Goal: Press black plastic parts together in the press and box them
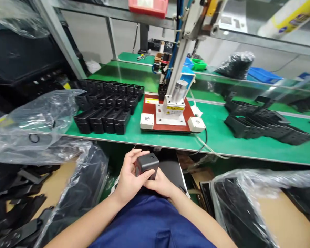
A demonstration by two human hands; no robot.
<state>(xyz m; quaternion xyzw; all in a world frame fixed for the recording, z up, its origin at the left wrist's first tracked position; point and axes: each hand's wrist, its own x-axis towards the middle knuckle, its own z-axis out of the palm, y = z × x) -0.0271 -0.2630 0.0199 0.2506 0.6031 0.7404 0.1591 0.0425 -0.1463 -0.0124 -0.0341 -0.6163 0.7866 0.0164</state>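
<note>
A black plastic box-shaped housing (147, 162) with a small round hole in its upper face is held in front of my body, below the bench edge. My left hand (130, 174) is closed around its left side, with the thumb across the near face. From below and to the right, my right hand (160, 182) grips the same housing; its fingers are partly hidden. Beyond my hands stands a bench press (170, 110) on a red base, with a white button box at each front corner. Rows of black open housings (103, 120) stand to its left.
More black parts (263, 124) lie on the green bench (214, 137) at right. A plastic-lined carton (74, 175) with black parts is at lower left, and another lined carton (274, 203) at lower right. A metal shelf frame with a red bin (148, 8) crosses overhead.
</note>
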